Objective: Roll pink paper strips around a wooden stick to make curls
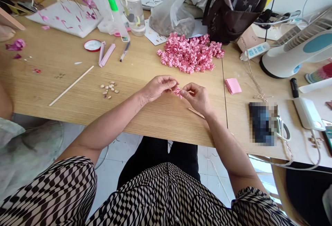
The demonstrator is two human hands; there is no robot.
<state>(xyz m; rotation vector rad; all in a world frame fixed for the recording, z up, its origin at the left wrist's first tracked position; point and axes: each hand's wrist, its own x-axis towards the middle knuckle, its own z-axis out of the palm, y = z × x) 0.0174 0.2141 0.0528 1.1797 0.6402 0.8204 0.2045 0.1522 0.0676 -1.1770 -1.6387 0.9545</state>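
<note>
Between my hands, just above the wooden table (155,119), is a small pink curled flower piece (177,92). My left hand (161,87) pinches it from the left with thumb and fingers. From the other side my right hand (196,96) closes its thumb and forefinger on the same piece. Beyond my hands lies a large heap of pink curled flowers (186,55). A thin wooden stick (196,113) rests on the table, partly hidden by my right wrist. Pink paper squares (233,85) lie stacked to the right.
Pistachio-like shells (110,88) and a long stick (71,86) lie at left. Behind stand a glue bottle (118,20), a water bottle (133,8) and a plastic bag (172,11). At right are a fan (293,51), cables and a power strip (255,50). Another person's arm shows far left.
</note>
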